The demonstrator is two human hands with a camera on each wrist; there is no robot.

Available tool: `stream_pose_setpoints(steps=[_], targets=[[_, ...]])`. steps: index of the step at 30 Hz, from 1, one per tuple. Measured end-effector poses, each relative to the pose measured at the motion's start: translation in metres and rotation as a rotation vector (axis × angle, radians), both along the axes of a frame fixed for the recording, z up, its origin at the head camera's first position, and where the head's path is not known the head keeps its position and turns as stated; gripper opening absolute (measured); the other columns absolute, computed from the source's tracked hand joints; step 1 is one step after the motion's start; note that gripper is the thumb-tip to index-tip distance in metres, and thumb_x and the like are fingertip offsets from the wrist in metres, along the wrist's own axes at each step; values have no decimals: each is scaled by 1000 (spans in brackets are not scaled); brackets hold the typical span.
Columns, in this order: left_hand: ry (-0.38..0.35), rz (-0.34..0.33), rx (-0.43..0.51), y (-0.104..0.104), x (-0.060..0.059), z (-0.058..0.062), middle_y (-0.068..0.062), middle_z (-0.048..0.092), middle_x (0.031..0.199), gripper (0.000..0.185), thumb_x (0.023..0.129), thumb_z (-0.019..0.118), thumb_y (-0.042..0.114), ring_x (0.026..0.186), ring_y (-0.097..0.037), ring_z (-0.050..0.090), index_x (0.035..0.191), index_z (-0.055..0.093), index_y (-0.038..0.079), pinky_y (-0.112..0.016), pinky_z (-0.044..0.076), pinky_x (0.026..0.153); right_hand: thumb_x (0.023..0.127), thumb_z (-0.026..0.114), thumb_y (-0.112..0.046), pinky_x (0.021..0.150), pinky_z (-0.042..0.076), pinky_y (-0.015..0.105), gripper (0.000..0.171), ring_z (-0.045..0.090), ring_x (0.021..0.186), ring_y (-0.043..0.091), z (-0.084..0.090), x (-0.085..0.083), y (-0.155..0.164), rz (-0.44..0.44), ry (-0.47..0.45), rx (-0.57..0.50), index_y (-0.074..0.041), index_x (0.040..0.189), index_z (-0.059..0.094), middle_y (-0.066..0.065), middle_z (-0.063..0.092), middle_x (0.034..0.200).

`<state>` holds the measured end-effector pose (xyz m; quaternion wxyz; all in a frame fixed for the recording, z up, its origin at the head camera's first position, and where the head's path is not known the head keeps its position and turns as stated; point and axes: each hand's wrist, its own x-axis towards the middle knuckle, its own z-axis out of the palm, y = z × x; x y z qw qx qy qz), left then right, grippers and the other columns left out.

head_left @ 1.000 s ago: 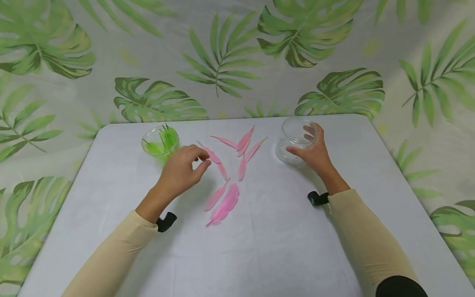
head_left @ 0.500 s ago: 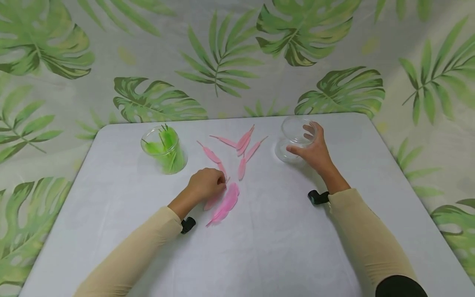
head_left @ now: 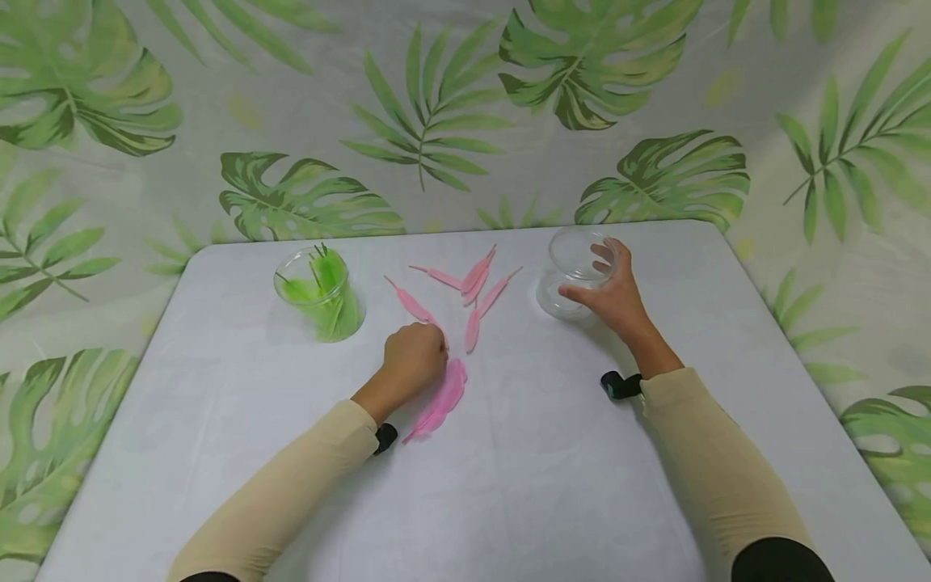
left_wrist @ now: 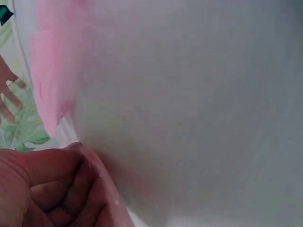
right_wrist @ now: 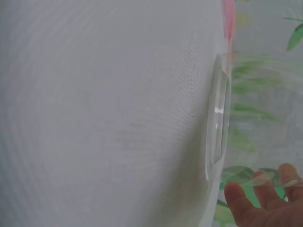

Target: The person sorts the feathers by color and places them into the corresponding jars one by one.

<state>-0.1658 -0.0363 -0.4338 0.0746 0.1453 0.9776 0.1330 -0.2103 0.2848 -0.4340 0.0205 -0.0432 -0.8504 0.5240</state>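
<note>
While your left hand (head_left: 414, 356) is curled into a loose fist on the white table (head_left: 509, 485), its fingertips press down on a pink feather (head_left: 440, 402) that lies right under and beside it. You seem to be pinching at one of the pink feathers, but the head view hides the fingertips, so you cannot tell for sure that one is held. In the left wrist view the curled fingers (left_wrist: 42, 184) sit low, with a blurry pink feather (left_wrist: 52, 71) just past them. That big feather's long side runs from near your left wrist up toward the middle of the table, slanting to the right. More pink feathers (head_left: 476, 283) lie spread out a little farther from you, between the two jars. Your left hand is much nearer to all of them than your right hand (head_left: 614, 295), which wraps around the empty clear jar (head_left: 578, 271) with thumb and fingers spread on its side. That jar stands to the right of the pink feathers, well apart from your left hand. To the left of the feathers stands another clear jar with green feathers (head_left: 320, 293) inside. The table is smooth and white, and a cloth with big green leaves (head_left: 436, 105) hangs behind it.
</note>
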Motion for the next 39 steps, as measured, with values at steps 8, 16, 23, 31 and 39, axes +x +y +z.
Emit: stream_pose_setpoints(steps=[8,16,23,31,39], targets=[[27,-103,-168,4,-1,0,-3,58,64,31,92,54,8,62,-19,59,62,57,12,-38,51,52,79,84,-28,120,31,54,113,28,151,30,1,1,0,6,-12,5,-20,157,3,5,26,164],[99,-215,-302,3,5,-6,-7,64,74,18,94,57,13,73,-26,68,77,61,7,-41,57,59,79,85,-29,119,31,54,113,29,150,31,0,0,0,7,3,9,-19,156,4,6,27,163],[161,-252,-271,-4,10,0,-11,67,81,9,95,56,7,77,-29,69,89,63,4,-42,58,61,78,85,-29,119,31,54,113,29,150,31,-1,0,2,5,0,8,-19,156,4,6,27,163],[129,-251,-167,-16,12,24,-9,65,99,16,93,61,4,89,-25,66,107,68,5,-38,58,65,78,86,-29,119,32,53,113,30,150,30,-2,0,1,-1,-3,16,-20,156,5,5,28,163],[125,-209,192,-29,6,58,-8,68,104,16,98,57,8,84,-21,66,110,66,5,-35,55,70,78,85,-28,119,31,53,113,29,150,31,-3,1,2,6,11,8,-20,156,4,5,28,163]])
